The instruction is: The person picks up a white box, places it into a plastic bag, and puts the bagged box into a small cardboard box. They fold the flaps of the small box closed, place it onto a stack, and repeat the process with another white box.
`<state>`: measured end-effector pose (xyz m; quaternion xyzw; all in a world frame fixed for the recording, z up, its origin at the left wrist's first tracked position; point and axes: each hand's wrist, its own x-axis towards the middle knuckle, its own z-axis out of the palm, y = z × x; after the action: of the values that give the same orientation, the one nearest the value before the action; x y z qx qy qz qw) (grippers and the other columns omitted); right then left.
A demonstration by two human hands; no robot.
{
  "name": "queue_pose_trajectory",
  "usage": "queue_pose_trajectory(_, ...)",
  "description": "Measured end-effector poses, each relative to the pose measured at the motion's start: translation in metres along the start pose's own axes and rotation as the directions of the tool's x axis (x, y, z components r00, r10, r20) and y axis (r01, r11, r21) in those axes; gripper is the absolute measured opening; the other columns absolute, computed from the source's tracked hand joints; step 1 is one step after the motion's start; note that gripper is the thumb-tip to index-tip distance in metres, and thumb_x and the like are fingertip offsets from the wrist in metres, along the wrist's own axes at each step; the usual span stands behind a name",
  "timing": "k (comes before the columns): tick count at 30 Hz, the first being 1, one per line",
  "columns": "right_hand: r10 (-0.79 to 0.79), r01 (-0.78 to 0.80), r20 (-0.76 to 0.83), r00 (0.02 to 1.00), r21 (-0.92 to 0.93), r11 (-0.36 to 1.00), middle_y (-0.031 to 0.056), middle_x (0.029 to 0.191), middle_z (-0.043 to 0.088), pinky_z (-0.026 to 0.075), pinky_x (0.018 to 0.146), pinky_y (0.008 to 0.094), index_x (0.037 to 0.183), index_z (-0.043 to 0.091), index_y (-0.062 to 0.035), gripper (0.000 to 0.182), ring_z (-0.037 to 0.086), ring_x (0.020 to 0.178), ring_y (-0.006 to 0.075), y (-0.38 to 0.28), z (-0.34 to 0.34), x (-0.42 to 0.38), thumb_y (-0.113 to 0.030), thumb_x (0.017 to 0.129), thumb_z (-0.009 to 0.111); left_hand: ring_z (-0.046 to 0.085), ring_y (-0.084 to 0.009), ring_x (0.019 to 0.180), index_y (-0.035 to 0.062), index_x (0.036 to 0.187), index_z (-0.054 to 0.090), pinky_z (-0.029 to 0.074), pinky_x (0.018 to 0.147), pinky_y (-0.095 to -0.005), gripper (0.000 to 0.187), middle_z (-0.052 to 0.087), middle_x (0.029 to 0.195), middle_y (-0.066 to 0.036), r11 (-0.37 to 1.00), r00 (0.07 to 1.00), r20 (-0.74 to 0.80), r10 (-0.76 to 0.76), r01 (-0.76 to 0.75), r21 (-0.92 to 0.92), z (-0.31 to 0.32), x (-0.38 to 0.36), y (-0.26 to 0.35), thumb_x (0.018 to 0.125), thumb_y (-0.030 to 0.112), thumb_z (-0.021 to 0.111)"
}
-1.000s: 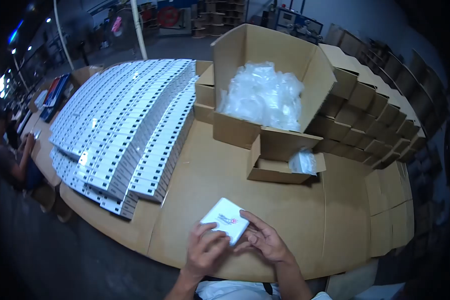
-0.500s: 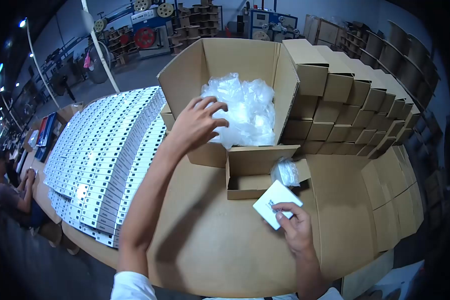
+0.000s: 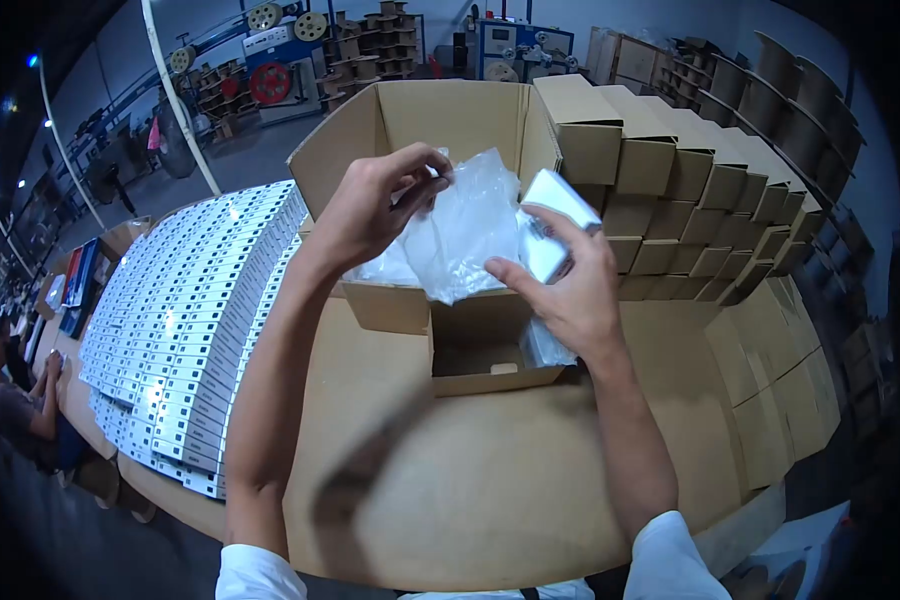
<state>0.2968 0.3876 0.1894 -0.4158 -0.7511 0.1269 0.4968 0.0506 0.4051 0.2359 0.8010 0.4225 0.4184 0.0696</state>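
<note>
My left hand [image 3: 375, 205] is closed, its thumb and fingers pinching the upper edge of a translucent plastic bag [image 3: 465, 225]. The bag hangs in front of the open large carton [image 3: 335, 155], where more bags [image 3: 385, 265] lie. In my right hand [image 3: 580, 290] is a flat white box [image 3: 560, 205] with small dark print, held tilted just right of the bag. Below both hands a small open cardboard box [image 3: 500, 383] rests on the table, and a plastic-wrapped item [image 3: 547, 345] sits at its right end.
Stacked white boxes [image 3: 190, 320] with dark squares fill the table's left side. Rows of brown cardboard boxes [image 3: 650, 170] are piled at the right, beside a cardboard sheet [image 3: 680, 400]. Another person [image 3: 30, 400] sits at the far left. Machines [image 3: 280, 75] and spools stand behind.
My left hand has gone from spread fingers over the bags to pinching one and lifting it. My right hand has raised the white box from above the table to beside the bag.
</note>
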Motion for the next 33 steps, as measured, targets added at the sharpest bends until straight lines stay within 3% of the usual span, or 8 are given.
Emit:
queue_pose_trajectory(6,0.236,-0.374,0.468,0.852,0.227,0.899,0.011,0.078,0.069,0.048,0.069,0.0312,0.098,0.075,0.0034,0.024,0.058,0.072,0.0157,0.017,0.01,-0.066,-0.02,0.096,0.07,0.052,-0.0024,0.067,0.0017,0.109,0.068,0.04,0.058,-0.0206,0.012,0.064,0.078,0.001,0.988,0.981,-0.121,-0.153,0.151,-0.025,0.003,-0.054,0.023,0.099,0.008,0.067)
queue_pose_trajectory(8,0.235,-0.397,0.403,0.885,0.385,0.833,0.0093,0.083,0.071,0.046,0.067,0.0296,0.099,0.075,0.004,0.021,0.055,0.07,0.0123,0.018,0.012,-0.105,-0.015,0.097,0.068,0.049,-0.0022,0.065,0.0019,0.109,0.068,0.037,0.057,-0.0194,0.013,0.06,0.076,0.003,0.973,0.946,-0.233,-0.227,0.21,-0.095,0.011,-0.08,0.021,0.102,0.013,0.065)
queue_pose_trajectory(10,0.289,-0.407,0.296,0.91,0.511,0.757,0.0068,0.09,0.073,0.045,0.067,0.0279,0.098,0.075,0.0047,0.018,0.052,0.068,0.0093,0.027,0.024,-0.143,-0.01,0.098,0.064,0.051,-0.0043,0.066,0.0009,0.114,0.064,0.042,0.056,-0.0215,0.029,0.056,0.078,0.001,0.859,0.822,-0.376,-0.427,0.238,-0.454,0.038,-0.117,0.012,0.109,0.027,0.053)
queue_pose_trajectory(13,0.449,-0.497,0.225,0.865,0.511,0.701,0.0072,0.089,0.071,0.045,0.067,0.0264,0.1,0.075,0.0045,0.019,0.052,0.072,0.0087,0.017,0.029,-0.191,-0.01,0.099,0.063,0.062,-0.0118,0.081,-0.003,0.131,0.05,0.056,0.062,-0.0259,0.041,0.06,0.096,-0.007,0.513,0.79,-0.2,-0.58,0.162,-0.843,0.102,-0.198,0.038,0.108,0.031,0.052)
queue_pose_trajectory(16,0.494,-0.543,0.239,0.836,0.488,0.684,0.0082,0.09,0.069,0.047,0.07,0.0276,0.103,0.074,0.0058,0.023,0.057,0.079,0.0106,0.018,0.034,-0.236,-0.015,0.1,0.065,0.062,-0.0096,0.071,-0.0033,0.117,0.06,0.054,0.056,-0.0258,0.021,0.064,0.092,-0.007,0.483,0.649,-0.008,-0.76,0.557,-0.676,0.146,-0.237,0.095,0.101,0.009,0.065)
queue_pose_trajectory(21,0.445,-0.477,0.174,0.878,0.368,0.798,0.0083,0.096,0.066,0.048,0.077,0.0292,0.096,0.073,0.006,0.031,0.059,0.09,0.0132,0.008,0.023,-0.257,-0.024,0.103,0.065,0.054,-0.0034,0.062,0.0008,0.107,0.066,0.043,0.055,-0.0208,0.013,0.059,0.073,0.003,0.495,0.625,0.023,-0.78,0.64,-0.588,0.172,-0.269,0.131,0.103,0.013,0.062)
queue_pose_trajectory(28,0.671,-0.723,0.309,0.674,0.464,0.513,0.0058,0.093,0.066,0.047,0.076,0.0298,0.089,0.072,0.0058,0.042,0.059,0.086,0.0118,0.026,0.009,-0.275,-0.032,0.105,0.062,0.059,-0.0059,0.065,-0.002,0.116,0.064,0.048,0.057,-0.0215,0.021,0.065,0.089,-0.003,0.349,0.554,0.118,-0.824,0.661,-0.664,0.168,-0.293,0.122,0.104,0.014,0.06)
queue_pose_trajectory(33,0.641,-0.701,0.286,0.712,0.346,0.624,0.0072,0.095,0.067,0.047,0.075,0.0295,0.094,0.075,0.0035,0.043,0.058,0.085,0.0118,0.027,0.009,-0.285,-0.037,0.103,0.064,0.057,-0.0059,0.067,-0.0038,0.113,0.065,0.047,0.058,-0.0225,0.02,0.064,0.082,-0.003,0.284,0.497,0.056,-0.866,0.58,-0.763,0.179,-0.283,0.14,0.103,0.014,0.064)
